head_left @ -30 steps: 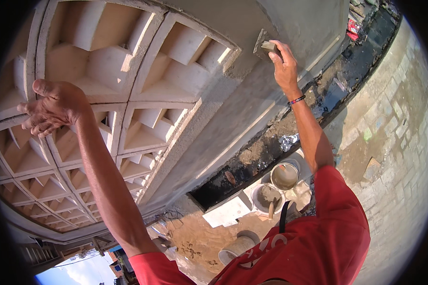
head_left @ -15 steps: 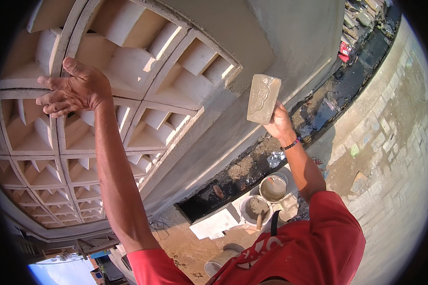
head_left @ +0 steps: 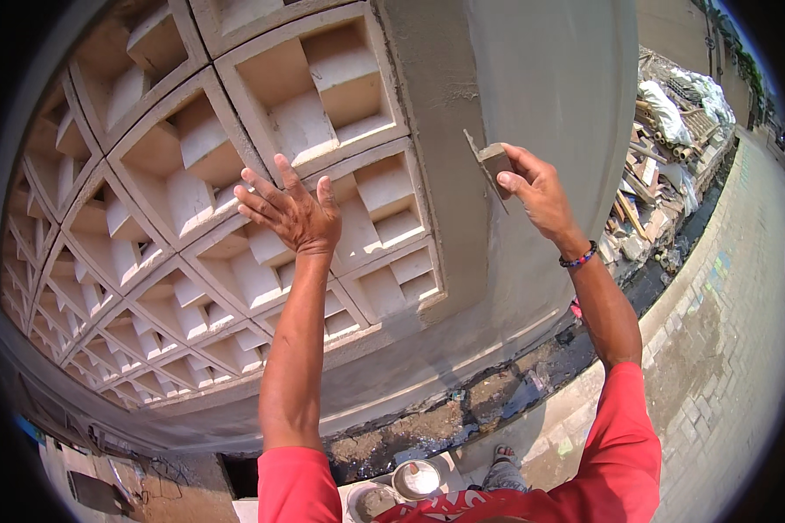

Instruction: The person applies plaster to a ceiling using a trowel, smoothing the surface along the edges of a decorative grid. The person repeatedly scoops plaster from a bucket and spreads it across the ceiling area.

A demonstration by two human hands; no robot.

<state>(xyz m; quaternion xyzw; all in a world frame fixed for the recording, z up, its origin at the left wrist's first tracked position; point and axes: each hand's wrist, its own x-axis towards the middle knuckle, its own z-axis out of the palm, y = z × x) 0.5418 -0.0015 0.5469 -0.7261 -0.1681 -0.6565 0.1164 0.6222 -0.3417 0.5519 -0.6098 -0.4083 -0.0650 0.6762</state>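
My left hand (head_left: 292,213) is open with spread fingers over the pale breeze-block screen (head_left: 362,157); I cannot tell whether it touches it. My right hand (head_left: 536,196) grips the block handle of a flat plastering float (head_left: 488,166), seen edge-on beside a strip of darker plaster (head_left: 445,96) that borders the screen. I cannot tell if the float's face touches the plaster. A smoother, lighter grey band of wall (head_left: 554,78) lies to the right of that strip.
Rubble, timber and white sacks (head_left: 667,118) lie at the right. A dark drainage ditch (head_left: 523,388) runs below the wall beside a paved path (head_left: 715,305). Buckets (head_left: 414,479) stand by the ditch at the bottom, near a sandaled foot (head_left: 504,455).
The view has swung up and rightward. My left hand has shifted along the screen. The float, face-up half a second ago, is now turned edge-on beside the plaster.
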